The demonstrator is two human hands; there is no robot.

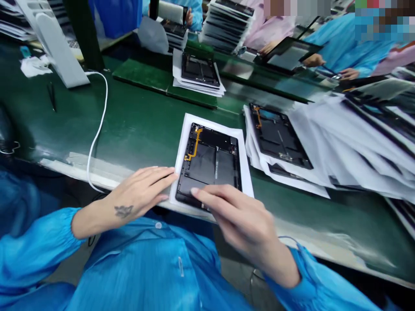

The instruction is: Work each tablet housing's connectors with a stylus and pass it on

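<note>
Workbench (142, 134) with a green top is spread across the view. At the right, a fanned pile of white sheets and dark panels (324, 125) is heaped on it. Nearer the middle, a white paper sheet (245, 177) is laid flat at the near edge, and on it a black device shell (207, 162) is placed, its inside turned up. By the left hand (145, 190), extended with fingers close together, the sheet's left edge is touched; nothing is seen to be gripped. The right hand (243, 216) is half curled over the shell's near end; whether anything is pinched cannot be told. Along the shell's left side an orange flex strip (196, 144) is seated
</note>
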